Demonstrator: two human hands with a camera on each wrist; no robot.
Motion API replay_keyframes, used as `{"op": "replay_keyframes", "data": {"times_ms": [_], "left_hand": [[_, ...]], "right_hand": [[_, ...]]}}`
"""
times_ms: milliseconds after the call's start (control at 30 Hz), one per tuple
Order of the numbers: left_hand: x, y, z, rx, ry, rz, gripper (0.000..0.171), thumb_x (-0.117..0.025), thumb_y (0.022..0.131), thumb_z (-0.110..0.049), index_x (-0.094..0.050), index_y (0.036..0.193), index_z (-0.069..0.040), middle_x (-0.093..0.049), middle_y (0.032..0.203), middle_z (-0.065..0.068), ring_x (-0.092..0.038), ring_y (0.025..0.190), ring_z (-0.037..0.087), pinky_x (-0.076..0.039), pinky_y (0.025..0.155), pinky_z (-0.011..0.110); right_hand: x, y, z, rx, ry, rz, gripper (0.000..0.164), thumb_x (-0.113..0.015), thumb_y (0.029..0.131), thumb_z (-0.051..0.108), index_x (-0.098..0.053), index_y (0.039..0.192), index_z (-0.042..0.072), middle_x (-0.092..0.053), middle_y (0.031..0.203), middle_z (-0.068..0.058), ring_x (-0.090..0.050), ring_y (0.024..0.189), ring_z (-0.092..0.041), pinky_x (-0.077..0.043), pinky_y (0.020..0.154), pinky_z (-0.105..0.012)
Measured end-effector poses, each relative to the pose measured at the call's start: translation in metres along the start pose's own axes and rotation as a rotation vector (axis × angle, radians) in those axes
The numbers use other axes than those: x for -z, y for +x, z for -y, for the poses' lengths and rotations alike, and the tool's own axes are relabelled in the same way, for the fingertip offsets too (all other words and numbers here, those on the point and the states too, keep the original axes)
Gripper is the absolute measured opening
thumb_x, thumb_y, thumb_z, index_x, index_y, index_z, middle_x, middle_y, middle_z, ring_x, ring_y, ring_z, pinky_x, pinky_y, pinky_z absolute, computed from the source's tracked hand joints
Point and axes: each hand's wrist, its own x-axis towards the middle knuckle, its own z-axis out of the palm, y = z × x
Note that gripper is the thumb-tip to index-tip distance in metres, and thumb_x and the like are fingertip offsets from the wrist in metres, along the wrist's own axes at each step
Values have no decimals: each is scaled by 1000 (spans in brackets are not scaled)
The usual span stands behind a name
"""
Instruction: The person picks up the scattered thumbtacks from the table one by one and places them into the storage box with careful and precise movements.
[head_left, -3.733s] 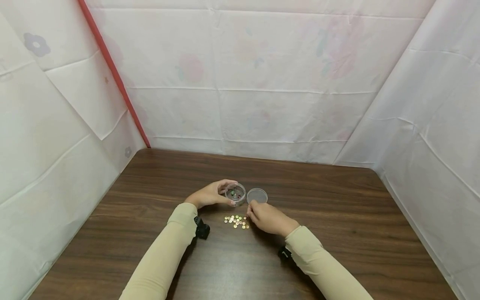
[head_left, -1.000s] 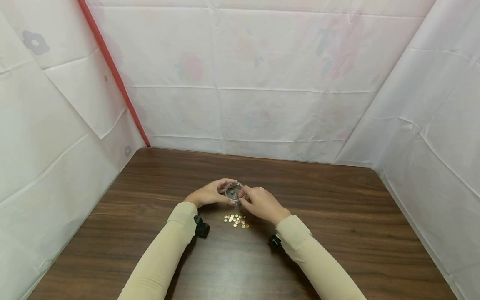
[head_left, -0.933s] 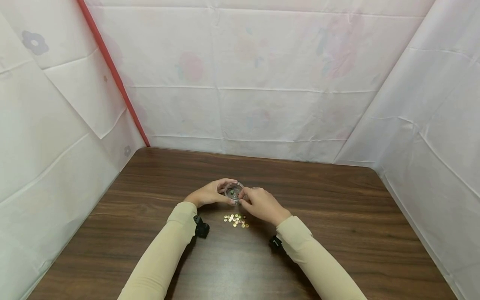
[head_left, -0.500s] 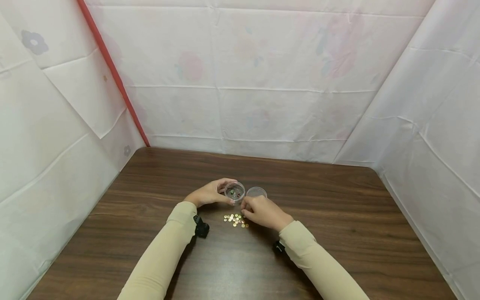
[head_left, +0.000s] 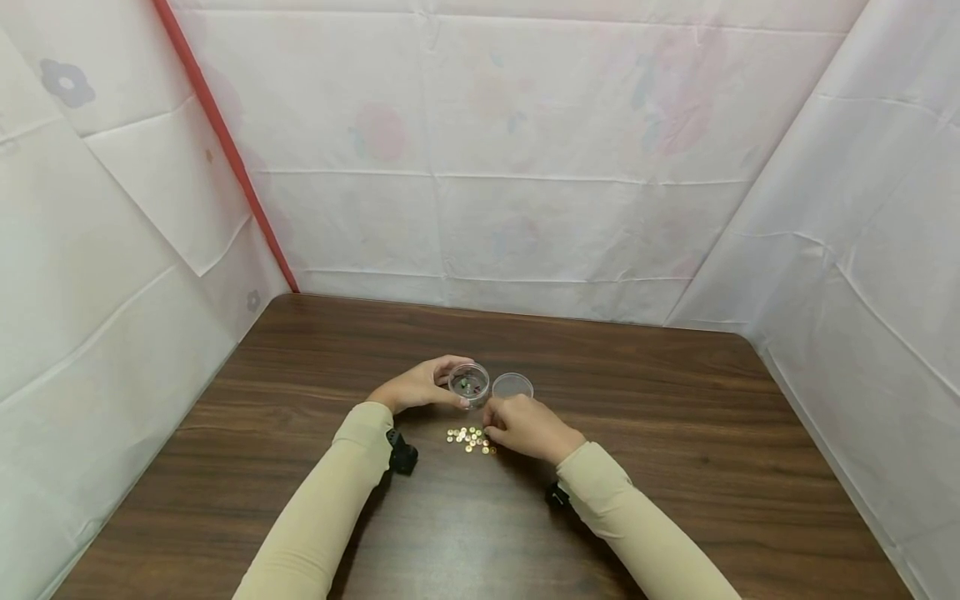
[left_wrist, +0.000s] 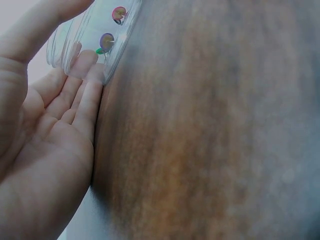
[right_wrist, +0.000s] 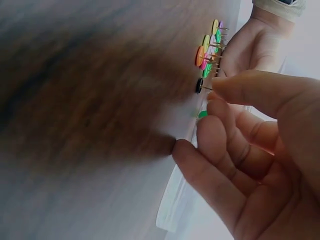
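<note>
My left hand (head_left: 420, 387) holds a round clear plastic jar (head_left: 469, 398) upright on the table, thumb at the near side and fingers behind. A few thumbtacks (left_wrist: 107, 41) with coloured heads lie inside it. Several more thumbtacks (head_left: 469, 437) form a loose patch in front of the jar; in the right wrist view they stand on their heads, pins up. At that patch's right edge is my right hand (head_left: 525, 425), low over the table. Its thumb and index fingertip close on the pin of a black thumbtack (right_wrist: 200, 85). Behind, a green head (right_wrist: 202, 114) is partly hidden by the fingers.
A round clear lid (head_left: 513, 384) lies right of the jar, its near edge hidden by my right hand. The brown wooden table (head_left: 675, 417) meets white sheets (head_left: 555, 167) at the back and sides.
About a second ago my right hand was at the jar's rim. It has come back toward me to the thumbtack patch, uncovering the lid. My left hand and the jar stay put.
</note>
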Motion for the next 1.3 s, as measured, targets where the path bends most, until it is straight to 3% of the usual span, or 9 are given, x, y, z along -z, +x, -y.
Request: {"op": "replay_keyframes", "data": {"times_ms": [600, 1300], "left_hand": [[0, 1, 2, -2, 10, -3, 78, -83, 69, -25, -44, 137, -24, -44, 140, -2, -36, 128, 15, -32, 108, 49], [-1, 1, 1, 20, 7, -20, 75, -83, 70, -23, -45, 135, -26, -45, 138, -4, -37, 127, 14, -33, 107, 47]], "right_hand": [[-2, 2, 5, -42, -114, 25, 10, -69, 83, 22, -61, 79, 17, -56, 66, 10, -46, 54, -1, -45, 48, -24], [1, 2, 6, -62, -109, 21, 9, -67, 83, 20, -61, 77, 18, -56, 66, 11, -48, 56, -2, -49, 52, -29]]}}
